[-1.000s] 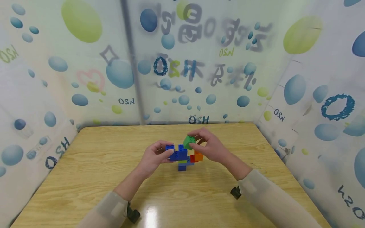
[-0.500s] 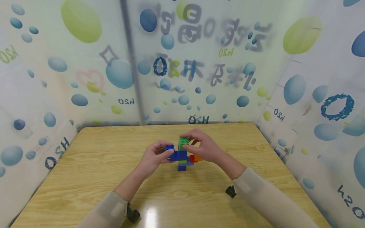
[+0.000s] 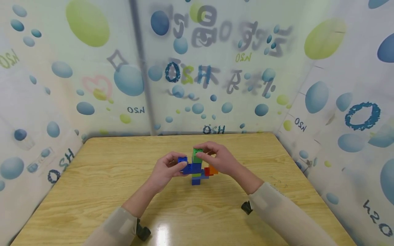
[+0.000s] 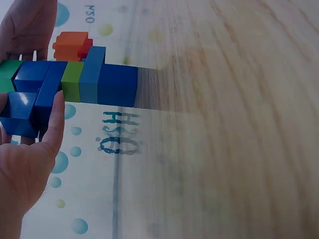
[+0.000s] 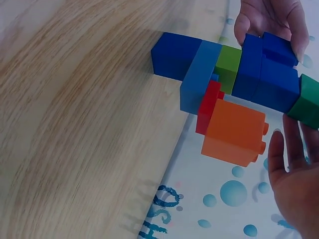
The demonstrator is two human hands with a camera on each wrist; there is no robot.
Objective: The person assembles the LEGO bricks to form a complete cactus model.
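A built stack of toy building blocks stands on the table. At its foot is a dark blue block (image 4: 117, 85), then a lighter blue block (image 4: 92, 74) and a lime green block (image 4: 73, 81). Above these lie a long blue block (image 5: 247, 67) and two more blue blocks. My left hand (image 3: 164, 172) grips the blue block at the left end (image 3: 183, 160). With thumb and fingers my right hand (image 3: 221, 159) pinches a green block (image 3: 197, 156), upright on the right-hand blue block. To the right, a red block (image 5: 208, 108) carries an orange block (image 5: 233, 132).
The wooden table (image 3: 107, 171) meets patterned curtains (image 3: 197, 95) at the back and both sides. A dark wrist camera (image 3: 143, 232) hangs at the left sleeve, another wrist camera (image 3: 247, 207) at the right sleeve.
My right hand has moved left, bringing the green block from a tilted position beside the right-hand blue block to upright on top of it. My left hand has kept its place.
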